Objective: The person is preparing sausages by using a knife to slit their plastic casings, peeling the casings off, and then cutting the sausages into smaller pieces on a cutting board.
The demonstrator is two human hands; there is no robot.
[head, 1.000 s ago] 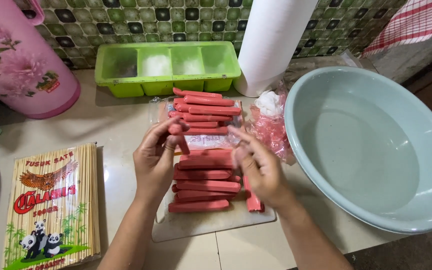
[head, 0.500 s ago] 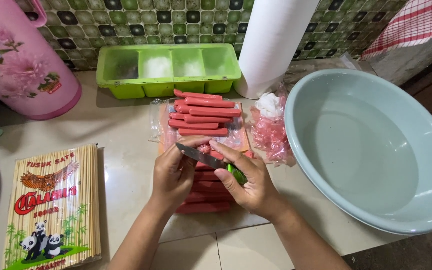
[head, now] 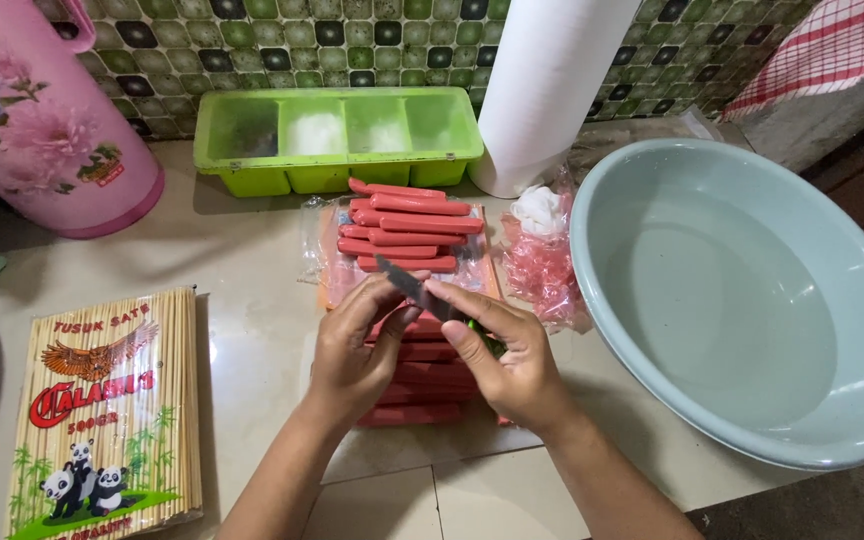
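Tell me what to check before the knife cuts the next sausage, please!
1. Knife gripped by right hand: ok.
2. Left hand fingers away from blade: not ok, they touch it.
3. Sausage held under the blade: cannot tell, hands hide it.
4. More red sausages waiting on wrapper: ok.
5. Pale green basin beside the board is free: ok.
6. Pack of bamboo skewers nearby: ok.

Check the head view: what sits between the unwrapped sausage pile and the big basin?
A heap of crumpled pink plastic casings with a white wad on top lies between the sausage pile and the pale green basin, in the head view.
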